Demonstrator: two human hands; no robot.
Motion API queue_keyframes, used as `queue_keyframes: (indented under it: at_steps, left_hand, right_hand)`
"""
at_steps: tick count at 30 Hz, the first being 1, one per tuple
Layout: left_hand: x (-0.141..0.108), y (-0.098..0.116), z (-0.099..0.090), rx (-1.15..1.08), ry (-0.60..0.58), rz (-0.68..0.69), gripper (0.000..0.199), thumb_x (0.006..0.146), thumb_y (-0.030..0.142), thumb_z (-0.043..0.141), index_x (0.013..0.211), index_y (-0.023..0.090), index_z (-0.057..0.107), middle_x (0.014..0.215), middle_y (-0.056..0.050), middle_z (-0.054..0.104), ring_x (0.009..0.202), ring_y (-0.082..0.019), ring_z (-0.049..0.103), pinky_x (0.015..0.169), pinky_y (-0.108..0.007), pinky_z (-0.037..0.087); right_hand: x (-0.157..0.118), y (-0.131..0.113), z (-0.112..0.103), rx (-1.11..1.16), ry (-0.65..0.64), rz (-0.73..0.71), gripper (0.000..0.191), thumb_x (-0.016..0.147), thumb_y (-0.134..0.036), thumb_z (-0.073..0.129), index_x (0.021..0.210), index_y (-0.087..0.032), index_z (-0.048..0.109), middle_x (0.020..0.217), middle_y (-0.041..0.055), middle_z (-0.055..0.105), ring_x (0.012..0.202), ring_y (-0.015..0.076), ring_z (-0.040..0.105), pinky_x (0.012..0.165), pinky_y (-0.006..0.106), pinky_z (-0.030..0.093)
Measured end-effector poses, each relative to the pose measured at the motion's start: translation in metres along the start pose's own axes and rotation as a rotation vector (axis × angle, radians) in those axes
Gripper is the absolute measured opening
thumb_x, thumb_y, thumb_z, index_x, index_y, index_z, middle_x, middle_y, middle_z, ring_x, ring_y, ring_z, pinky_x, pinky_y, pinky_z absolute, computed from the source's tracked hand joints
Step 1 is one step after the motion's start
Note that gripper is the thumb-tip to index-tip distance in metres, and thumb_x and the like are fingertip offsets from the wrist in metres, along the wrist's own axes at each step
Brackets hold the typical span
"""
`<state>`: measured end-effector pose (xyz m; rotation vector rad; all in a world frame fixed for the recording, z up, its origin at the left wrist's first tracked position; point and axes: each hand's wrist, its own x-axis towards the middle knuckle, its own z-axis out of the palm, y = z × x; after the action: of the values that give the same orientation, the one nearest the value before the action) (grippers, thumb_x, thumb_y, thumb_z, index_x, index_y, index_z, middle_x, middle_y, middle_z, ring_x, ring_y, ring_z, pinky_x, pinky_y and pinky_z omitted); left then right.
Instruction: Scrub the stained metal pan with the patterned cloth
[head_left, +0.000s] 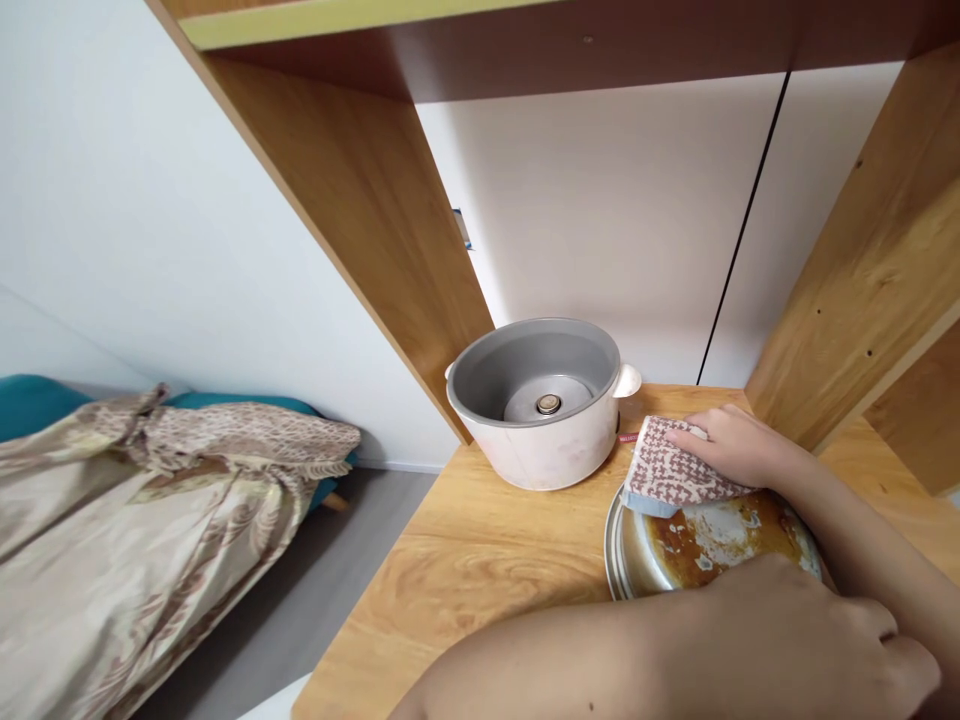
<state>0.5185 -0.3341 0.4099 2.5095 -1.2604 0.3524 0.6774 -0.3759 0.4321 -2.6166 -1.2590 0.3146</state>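
Note:
A metal pot [724,535] lies upside down on the wooden tabletop, its base marked by brown burnt stains and pale patches. My right hand [731,440] presses a brown-and-white patterned cloth [675,470] with a light blue edge onto the far side of that base, fingers closed on the fabric. Crossing from the lower left, my left hand [840,630] lies over the pot's near right side with its fingers curled at the rim; the contact itself is hidden. Just left of the pot, a white rice cooker body [544,445] stands upright and lidless, its heating plate showing inside.
A wooden tabletop [442,560] sits between wooden side panels [352,190], under a dark red shelf [540,55]. To the left, below the table's edge, are grey floor [375,510] and a sofa with a patterned cover [150,560]. A white wall panel [607,220] closes the back.

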Motion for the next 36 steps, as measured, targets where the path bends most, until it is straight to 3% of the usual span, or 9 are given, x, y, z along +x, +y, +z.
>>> queue_keyframes:
  at_steps: [4, 7, 14, 21, 25, 28, 30, 34, 36]
  left_hand:
    - [0.001, -0.002, 0.004, 0.039, 0.011, 0.011, 0.022, 0.104, 0.021, 0.047, 0.099, 0.016, 0.067, 0.098, -0.005, 0.066, 0.062, -0.013, 0.057, 0.039, -0.038, 0.033]
    - [0.002, -0.002, 0.003, 0.084, 0.008, 0.026, 0.020, 0.103, 0.021, 0.049, 0.099, 0.016, 0.068, 0.100, -0.006, 0.067, 0.066, -0.015, 0.060, 0.041, -0.038, 0.034]
    - [-0.002, 0.001, 0.010, 0.186, 0.048, 0.023, 0.015, 0.100, 0.020, 0.050, 0.094, 0.017, 0.064, 0.086, -0.003, 0.065, 0.065, -0.020, 0.059, 0.050, -0.043, 0.041]
    - [-0.001, -0.003, 0.013, 0.039, 0.052, 0.054, 0.018, 0.100, 0.020, 0.047, 0.090, 0.016, 0.062, 0.075, -0.001, 0.059, 0.053, -0.015, 0.052, 0.041, -0.037, 0.033]
    - [-0.001, -0.001, 0.008, 0.048, 0.042, 0.050, 0.020, 0.101, 0.021, 0.047, 0.091, 0.016, 0.064, 0.079, -0.003, 0.062, 0.058, -0.015, 0.055, 0.046, -0.037, 0.038]
    - [-0.001, 0.001, 0.008, 0.066, 0.056, 0.022, 0.017, 0.101, 0.023, 0.050, 0.089, 0.018, 0.061, 0.073, -0.002, 0.058, 0.058, -0.017, 0.055, 0.049, -0.038, 0.038]
    - [-0.001, 0.001, 0.008, 0.061, 0.069, 0.013, 0.016, 0.101, 0.024, 0.051, 0.088, 0.018, 0.059, 0.068, 0.001, 0.054, 0.055, -0.016, 0.051, 0.048, -0.037, 0.037]
    - [0.001, -0.001, 0.004, 0.030, -0.005, 0.020, 0.015, 0.100, 0.026, 0.052, 0.090, 0.018, 0.059, 0.068, 0.000, 0.054, 0.052, -0.016, 0.049, 0.046, -0.037, 0.034]
    - [0.001, -0.001, 0.002, 0.040, -0.022, 0.021, 0.015, 0.099, 0.027, 0.051, 0.091, 0.018, 0.059, 0.068, 0.000, 0.055, 0.052, -0.017, 0.050, 0.046, -0.037, 0.034]
  right_hand:
    - [-0.008, -0.005, -0.005, -0.012, -0.071, -0.012, 0.058, 0.104, -0.063, 0.034, 0.093, -0.022, 0.073, 0.104, 0.0126, 0.079, 0.100, 0.0312, 0.070, 0.083, 0.039, 0.047]
    - [-0.020, -0.011, -0.004, -0.024, -0.091, -0.023, 0.054, 0.105, -0.061, 0.036, 0.113, -0.022, 0.073, 0.119, 0.0128, 0.076, 0.112, 0.0329, 0.068, 0.092, 0.041, 0.048]
    - [-0.037, -0.028, 0.009, -0.104, 0.053, -0.158, 0.053, 0.105, -0.052, 0.044, 0.145, -0.021, 0.061, 0.147, 0.0147, 0.064, 0.137, 0.0360, 0.055, 0.113, 0.052, 0.039]
    - [-0.022, -0.023, -0.001, -0.017, -0.022, 0.014, 0.059, 0.105, -0.061, 0.033, 0.123, -0.022, 0.074, 0.127, 0.0133, 0.076, 0.120, 0.0347, 0.067, 0.100, 0.047, 0.047]
    - [-0.024, -0.028, 0.002, -0.184, 0.041, 0.187, 0.067, 0.107, -0.059, 0.024, 0.101, -0.019, 0.078, 0.108, 0.0178, 0.079, 0.107, 0.0377, 0.072, 0.086, 0.046, 0.050]
    - [-0.027, -0.034, 0.005, -0.333, 0.077, 0.285, 0.068, 0.108, -0.058, 0.024, 0.098, -0.017, 0.078, 0.099, 0.0204, 0.079, 0.098, 0.0387, 0.075, 0.079, 0.045, 0.050]
    - [-0.028, -0.036, 0.006, -0.368, 0.082, 0.237, 0.064, 0.109, -0.056, 0.027, 0.099, -0.018, 0.077, 0.097, 0.0190, 0.078, 0.096, 0.0362, 0.075, 0.079, 0.043, 0.050]
    - [-0.028, -0.037, 0.007, -0.194, 0.084, -0.064, 0.048, 0.107, -0.053, 0.038, 0.111, -0.022, 0.073, 0.115, 0.0124, 0.077, 0.109, 0.0315, 0.071, 0.090, 0.041, 0.049]
    - [-0.028, -0.036, 0.007, -0.135, 0.075, -0.092, 0.046, 0.107, -0.053, 0.038, 0.114, -0.023, 0.072, 0.120, 0.0111, 0.076, 0.115, 0.0313, 0.068, 0.094, 0.042, 0.048]
